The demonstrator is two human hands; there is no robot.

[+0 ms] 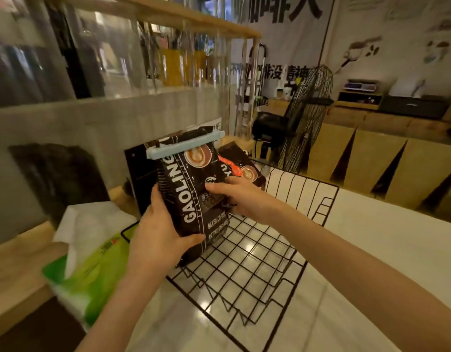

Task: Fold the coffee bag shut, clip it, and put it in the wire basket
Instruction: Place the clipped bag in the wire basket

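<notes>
A black coffee bag (191,189) with white lettering stands upright at the left end of the black wire basket (247,270). Its top is folded over and held by a light blue clip (185,144). My left hand (161,237) grips the bag's lower left side, thumb across the front. My right hand (239,196) presses flat against the bag's right front. A second black coffee bag (244,166) with an orange-red clip lies tilted behind it in the basket.
The basket sits on a glossy white counter (371,250). A green and white tissue pack (92,270) lies to the left. A black panel stands behind the bags. A black wire fan (305,118) and cardboard boxes are at the back right.
</notes>
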